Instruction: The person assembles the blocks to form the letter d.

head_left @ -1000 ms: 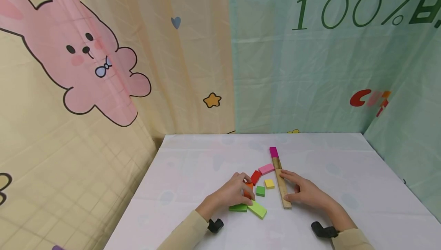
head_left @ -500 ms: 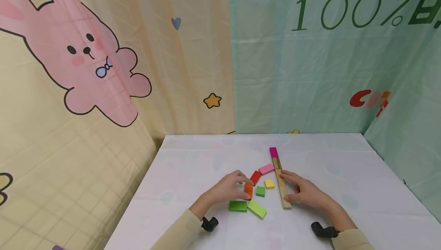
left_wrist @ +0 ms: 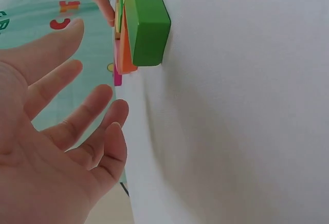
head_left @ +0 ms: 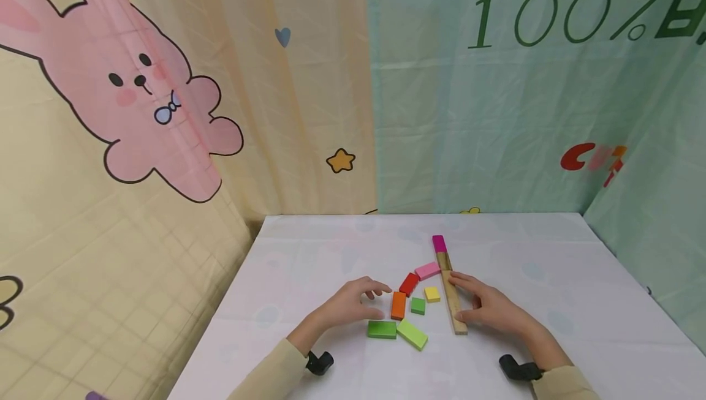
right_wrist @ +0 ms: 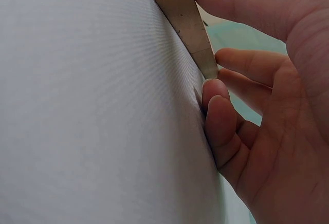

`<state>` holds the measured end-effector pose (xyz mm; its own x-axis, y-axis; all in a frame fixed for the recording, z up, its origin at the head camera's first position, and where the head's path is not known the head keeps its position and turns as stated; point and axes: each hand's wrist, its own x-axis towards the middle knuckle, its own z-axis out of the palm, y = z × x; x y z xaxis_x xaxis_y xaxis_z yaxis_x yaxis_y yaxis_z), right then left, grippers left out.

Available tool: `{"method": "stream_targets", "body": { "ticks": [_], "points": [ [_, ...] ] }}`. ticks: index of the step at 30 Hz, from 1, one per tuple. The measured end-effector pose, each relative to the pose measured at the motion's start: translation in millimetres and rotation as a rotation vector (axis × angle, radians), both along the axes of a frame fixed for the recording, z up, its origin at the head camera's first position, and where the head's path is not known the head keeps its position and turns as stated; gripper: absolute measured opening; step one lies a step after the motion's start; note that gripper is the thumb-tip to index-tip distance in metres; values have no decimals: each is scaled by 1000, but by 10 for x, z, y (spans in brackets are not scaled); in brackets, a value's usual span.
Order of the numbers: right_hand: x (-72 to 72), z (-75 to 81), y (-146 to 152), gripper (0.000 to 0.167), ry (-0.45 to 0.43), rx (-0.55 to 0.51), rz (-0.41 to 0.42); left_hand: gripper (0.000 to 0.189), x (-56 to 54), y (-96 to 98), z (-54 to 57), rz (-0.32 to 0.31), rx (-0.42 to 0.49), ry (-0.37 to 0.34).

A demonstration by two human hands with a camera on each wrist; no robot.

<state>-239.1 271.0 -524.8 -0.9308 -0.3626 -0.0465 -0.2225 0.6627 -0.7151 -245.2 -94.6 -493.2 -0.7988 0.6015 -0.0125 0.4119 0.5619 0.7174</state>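
My left hand (head_left: 347,303), fingers loosely bent and holding nothing, is just left of an orange block (head_left: 398,305). Below it lie a dark green block (head_left: 382,329) and a lime block (head_left: 412,334). A red block (head_left: 409,284) and a pink block (head_left: 427,271) continue the curve up to a wooden strip. My right hand (head_left: 493,308) touches the right side of this long wooden block (head_left: 449,302) with thumb and fingertips. Beyond it come a short wooden piece (head_left: 444,261) and a magenta block (head_left: 439,243). Inside the curve sit small green (head_left: 418,305) and yellow (head_left: 432,294) blocks.
A white cloth covers the table (head_left: 309,253). Behind it hang a beige curtain (head_left: 309,100) with a pink rabbit and a green curtain (head_left: 441,112). A black wrist camera (head_left: 320,363) sits on the left wrist, another (head_left: 518,368) on the right.
My left hand has let go of the orange block and drawn back to the left, its fingers spreading. My right hand has stayed at the long wooden block.
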Motion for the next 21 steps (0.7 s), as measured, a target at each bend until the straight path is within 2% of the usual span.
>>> {"method": "stream_targets", "body": {
  "ticks": [4, 12, 21],
  "points": [
    [-2, 5, 1, 86, -3, 0, 2, 42, 17, -49, -31, -12, 22, 19],
    [1, 18, -14, 85, -5, 4, 2, 40, 80, -116, -119, -9, 44, 3],
    [-5, 14, -3, 85, -15, -5, 0, 40, 112, -191, -151, 13, 1, 4]
  ]
}}
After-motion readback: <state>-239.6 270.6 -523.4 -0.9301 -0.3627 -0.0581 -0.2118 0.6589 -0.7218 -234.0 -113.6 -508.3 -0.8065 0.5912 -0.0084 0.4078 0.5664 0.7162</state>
